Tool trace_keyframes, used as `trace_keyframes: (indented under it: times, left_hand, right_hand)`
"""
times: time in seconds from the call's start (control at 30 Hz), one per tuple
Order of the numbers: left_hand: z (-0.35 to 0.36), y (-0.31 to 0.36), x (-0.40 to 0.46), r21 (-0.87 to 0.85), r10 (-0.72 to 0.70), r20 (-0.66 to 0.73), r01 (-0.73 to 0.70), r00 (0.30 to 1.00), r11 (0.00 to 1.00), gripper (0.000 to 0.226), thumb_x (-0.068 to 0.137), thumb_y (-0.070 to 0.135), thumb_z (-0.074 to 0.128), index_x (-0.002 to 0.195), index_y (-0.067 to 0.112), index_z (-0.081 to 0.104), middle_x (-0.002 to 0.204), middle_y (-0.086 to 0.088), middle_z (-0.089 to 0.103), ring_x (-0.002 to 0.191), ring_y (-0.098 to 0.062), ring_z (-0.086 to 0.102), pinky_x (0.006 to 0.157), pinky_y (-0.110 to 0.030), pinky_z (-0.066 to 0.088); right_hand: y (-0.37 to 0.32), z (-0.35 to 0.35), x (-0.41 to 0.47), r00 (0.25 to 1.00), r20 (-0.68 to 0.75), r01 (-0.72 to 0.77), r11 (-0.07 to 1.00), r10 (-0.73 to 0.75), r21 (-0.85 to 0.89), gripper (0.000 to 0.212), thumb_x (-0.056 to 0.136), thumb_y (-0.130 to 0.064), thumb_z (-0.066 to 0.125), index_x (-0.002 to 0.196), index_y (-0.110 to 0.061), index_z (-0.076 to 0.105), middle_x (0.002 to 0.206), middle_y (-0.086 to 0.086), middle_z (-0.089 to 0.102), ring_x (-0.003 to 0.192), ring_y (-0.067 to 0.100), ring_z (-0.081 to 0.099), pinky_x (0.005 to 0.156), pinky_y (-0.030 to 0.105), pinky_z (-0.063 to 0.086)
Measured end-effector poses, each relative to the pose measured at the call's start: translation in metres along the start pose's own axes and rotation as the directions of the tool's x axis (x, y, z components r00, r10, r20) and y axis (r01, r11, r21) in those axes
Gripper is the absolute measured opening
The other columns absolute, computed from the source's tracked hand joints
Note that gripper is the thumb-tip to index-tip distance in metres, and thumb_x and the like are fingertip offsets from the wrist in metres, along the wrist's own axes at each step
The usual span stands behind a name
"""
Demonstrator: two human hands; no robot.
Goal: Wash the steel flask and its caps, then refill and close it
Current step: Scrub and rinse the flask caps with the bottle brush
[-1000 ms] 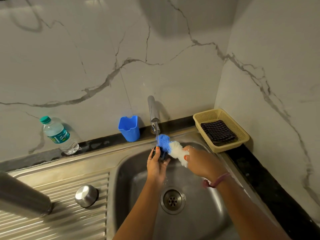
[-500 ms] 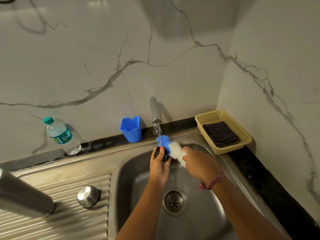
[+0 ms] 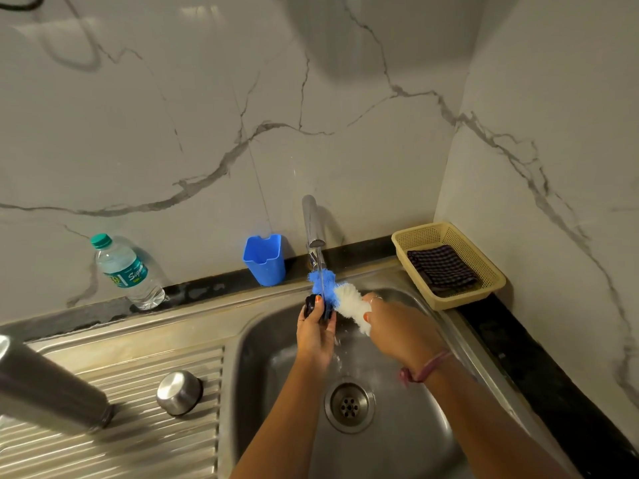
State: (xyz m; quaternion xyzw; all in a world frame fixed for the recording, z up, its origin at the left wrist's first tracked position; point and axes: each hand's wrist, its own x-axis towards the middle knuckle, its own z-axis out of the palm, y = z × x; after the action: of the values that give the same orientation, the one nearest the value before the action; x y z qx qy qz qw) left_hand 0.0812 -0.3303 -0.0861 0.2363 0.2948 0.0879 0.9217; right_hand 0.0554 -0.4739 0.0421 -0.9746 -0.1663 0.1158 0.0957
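The big steel flask lies on the ribbed part of the sink, and its round steel cap sits beside it. Over the bowl, the left hand holds a small dark cap under the running tap. The right hand grips a blue and white brush against it.
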Motion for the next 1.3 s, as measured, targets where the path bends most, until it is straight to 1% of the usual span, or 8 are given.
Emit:
trace_keyframes:
  times: [0.17,0.4,0.63,0.8,0.9,0.97,1.13,1.3]
  left_hand:
    - [-0.007,0.0,0.002,0.061,-0.012,0.007,0.012,1.0,0.998,0.045,0.095,-0.001,0.055,0.139,0.007,0.047,0.128,-0.02,0.063,0.119,-0.033,0.061,0.109,-0.051,0.042]
    - [0.001,-0.002,-0.007,0.008,-0.024,0.068,0.024,0.997,1.0,0.049,0.092,0.002,0.059,0.14,0.007,0.05,0.129,-0.02,0.062,0.104,-0.029,0.067,0.082,-0.037,0.06]
    - [0.0,0.002,-0.003,0.002,0.019,0.034,-0.019,0.999,1.0,0.046,0.092,0.003,0.062,0.136,0.009,0.05,0.131,-0.019,0.061,0.117,-0.033,0.062,0.097,-0.05,0.051]
    - [0.008,-0.004,-0.005,0.058,0.025,0.1,-0.031,0.995,0.998,0.049,0.095,-0.001,0.055,0.141,0.013,0.048,0.135,-0.018,0.058,0.121,-0.035,0.059,0.101,-0.053,0.049]
    - [0.006,0.0,-0.007,0.055,0.038,0.095,-0.043,0.995,0.998,0.05,0.095,-0.002,0.054,0.14,0.017,0.047,0.131,-0.017,0.057,0.119,-0.038,0.059,0.086,-0.052,0.056]
    - [0.0,0.004,-0.005,0.024,0.041,0.059,-0.043,0.997,0.999,0.05,0.096,-0.003,0.052,0.14,0.019,0.045,0.127,-0.017,0.058,0.112,-0.036,0.061,0.096,-0.054,0.05]
    - [-0.009,0.005,0.001,-0.03,-0.008,0.034,0.009,0.999,1.0,0.043,0.098,0.002,0.05,0.141,0.006,0.045,0.131,-0.023,0.06,0.119,-0.036,0.06,0.109,-0.053,0.042]
    - [0.003,0.004,-0.006,0.01,-0.046,0.076,0.046,0.996,0.999,0.036,0.097,0.007,0.056,0.131,-0.001,0.05,0.128,-0.026,0.061,0.116,-0.037,0.063,0.108,-0.054,0.042]
  right_hand:
    - [0.009,-0.018,-0.015,0.997,-0.054,0.049,0.999,-0.05,-0.012,0.039,0.1,-0.025,0.043,0.137,-0.015,0.038,0.115,0.008,0.063,0.099,0.022,0.061,0.07,0.029,0.038]
    - [-0.005,-0.001,-0.011,0.989,-0.146,0.002,0.998,-0.011,-0.065,0.039,0.1,-0.015,0.037,0.139,-0.012,0.036,0.111,0.008,0.066,0.095,0.023,0.064,0.065,0.029,0.041]
    - [0.009,-0.016,-0.013,0.998,-0.032,0.053,0.998,-0.053,-0.022,0.04,0.1,-0.024,0.042,0.138,-0.014,0.036,0.113,0.009,0.062,0.097,0.022,0.061,0.072,0.029,0.043]
    - [-0.001,-0.011,-0.012,0.993,-0.119,-0.012,0.99,-0.005,-0.137,0.039,0.101,-0.023,0.04,0.137,-0.011,0.038,0.119,0.008,0.062,0.103,0.021,0.062,0.076,0.029,0.045]
    - [0.0,-0.002,-0.009,0.992,-0.124,0.012,0.996,-0.024,-0.091,0.039,0.101,-0.021,0.039,0.139,-0.013,0.036,0.114,0.007,0.064,0.096,0.022,0.062,0.065,0.027,0.039]
    - [0.008,-0.008,-0.011,0.993,-0.111,0.032,0.998,-0.038,-0.051,0.038,0.1,-0.021,0.04,0.138,-0.015,0.037,0.11,0.007,0.064,0.088,0.021,0.06,0.061,0.025,0.035]
    - [0.01,-0.018,-0.016,0.995,-0.079,0.057,0.996,-0.063,-0.072,0.04,0.098,-0.023,0.046,0.136,-0.014,0.038,0.113,0.007,0.063,0.097,0.02,0.063,0.075,0.028,0.046]
    - [0.004,0.002,-0.003,0.994,-0.108,-0.03,0.997,0.022,-0.072,0.041,0.099,-0.021,0.043,0.139,-0.011,0.036,0.114,0.007,0.064,0.098,0.02,0.063,0.07,0.026,0.043]
